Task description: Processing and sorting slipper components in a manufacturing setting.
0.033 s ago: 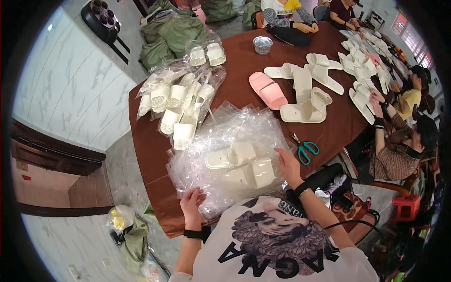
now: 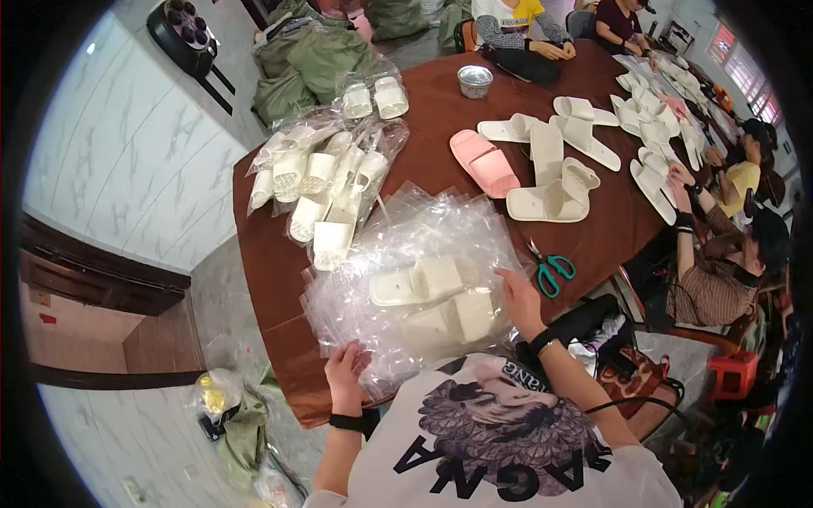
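A pair of cream slide slippers (image 2: 417, 286) lies on a pile of clear plastic bags (image 2: 415, 222) at the table's near edge. The nearer slipper looks hazy under clear film; how far both sit inside a bag I cannot tell. My left hand (image 2: 345, 372) is closed at the pile's lower left edge, fingers curled on the plastic. At the right side, beside the slippers, my right hand (image 2: 522, 303) pinches the bag's edge. Scissors with teal handles (image 2: 555, 275) lie just beyond my right hand.
Bagged cream slippers (image 2: 318, 173) are heaped at the far left. Loose cream slippers (image 2: 550, 199) and a pink slipper (image 2: 484, 162) lie ahead on the brown-covered table (image 2: 279, 322). A silver bowl (image 2: 474, 82) stands farther back. Several people sit along the far and right sides.
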The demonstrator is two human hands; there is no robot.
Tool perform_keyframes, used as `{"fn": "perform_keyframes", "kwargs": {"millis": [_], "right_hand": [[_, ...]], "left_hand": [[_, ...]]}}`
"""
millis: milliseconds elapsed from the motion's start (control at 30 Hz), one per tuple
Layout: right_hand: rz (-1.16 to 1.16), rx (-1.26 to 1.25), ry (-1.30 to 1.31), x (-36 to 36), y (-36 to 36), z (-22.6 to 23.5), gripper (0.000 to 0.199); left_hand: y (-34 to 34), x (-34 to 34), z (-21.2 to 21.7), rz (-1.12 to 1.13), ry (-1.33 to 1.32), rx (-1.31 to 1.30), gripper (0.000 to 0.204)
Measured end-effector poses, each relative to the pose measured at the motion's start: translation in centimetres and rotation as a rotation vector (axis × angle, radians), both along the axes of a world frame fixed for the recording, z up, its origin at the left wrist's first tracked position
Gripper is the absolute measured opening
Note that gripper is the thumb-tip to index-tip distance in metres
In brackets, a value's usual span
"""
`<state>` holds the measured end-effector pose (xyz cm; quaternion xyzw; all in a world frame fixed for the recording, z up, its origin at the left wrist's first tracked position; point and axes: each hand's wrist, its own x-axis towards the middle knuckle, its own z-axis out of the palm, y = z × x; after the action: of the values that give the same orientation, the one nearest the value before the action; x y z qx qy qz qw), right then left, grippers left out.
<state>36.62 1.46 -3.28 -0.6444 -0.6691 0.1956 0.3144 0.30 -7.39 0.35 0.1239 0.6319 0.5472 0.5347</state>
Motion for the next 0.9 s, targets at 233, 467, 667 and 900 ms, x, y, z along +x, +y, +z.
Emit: {"fn": "perform_keyframes", "kwargs": {"millis": [233,467,667,900], "right_hand": [[-0.028,-0.068,-0.066,-0.3,-0.3,-0.8,0.032],[-0.036,-0.048,-0.088,-0.5,0.0,0.1,0.030],[-0.078,-0.080,-0.051,-0.2,0.0,-1.2,0.028],[-0.046,0.026,-0.018,-0.1,0.4,-0.4,0.029]], "left_hand": [[-1.0,-1.2,-1.5,0.128,0.928,0.140,0.025],[0.6,2.0,-0.4,-0.514,1.144,0.305,0.016],[0.3,0.8,2.5,-0.348,0.050,0.255,0.018],[2.2,-0.2,4.8,-0.317,-0.626,-0.034,0.041]]}}
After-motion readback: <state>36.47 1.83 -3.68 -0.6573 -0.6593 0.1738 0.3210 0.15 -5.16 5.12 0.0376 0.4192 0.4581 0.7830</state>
